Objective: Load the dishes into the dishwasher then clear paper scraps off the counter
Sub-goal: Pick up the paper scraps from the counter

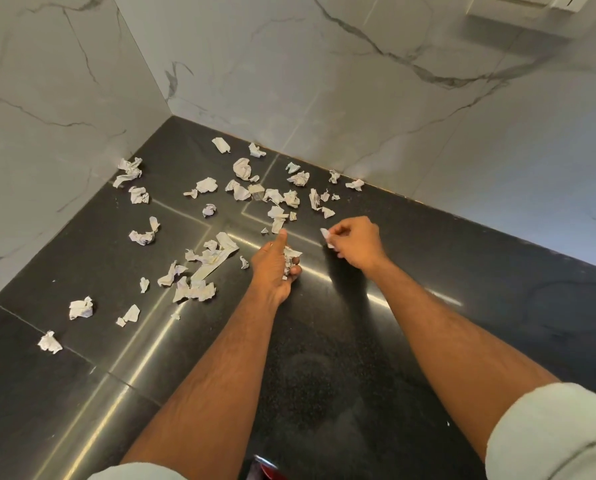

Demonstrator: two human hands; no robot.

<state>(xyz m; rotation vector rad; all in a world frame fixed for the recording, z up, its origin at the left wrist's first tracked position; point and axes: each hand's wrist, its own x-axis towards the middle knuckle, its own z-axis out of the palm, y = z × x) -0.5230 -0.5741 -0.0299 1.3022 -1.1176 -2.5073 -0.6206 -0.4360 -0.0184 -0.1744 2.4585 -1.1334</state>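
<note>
Several crumpled white paper scraps [241, 190] lie scattered over the black counter [324, 341], mostly left of and beyond my hands. My left hand [274, 268] is cupped palm-up, thumb raised, and holds a small bunch of collected scraps [291, 259]. To its right, my right hand [357, 242] pinches a small white scrap [326, 235] between its fingertips, just above the counter. No dishes or dishwasher are in view.
White marble walls [289, 81] meet in a corner behind the counter. A white wall fixture [525, 15] sits at the top right. A red object [265, 467] peeks in at the bottom edge. Larger scraps [81, 307] lie at the near left.
</note>
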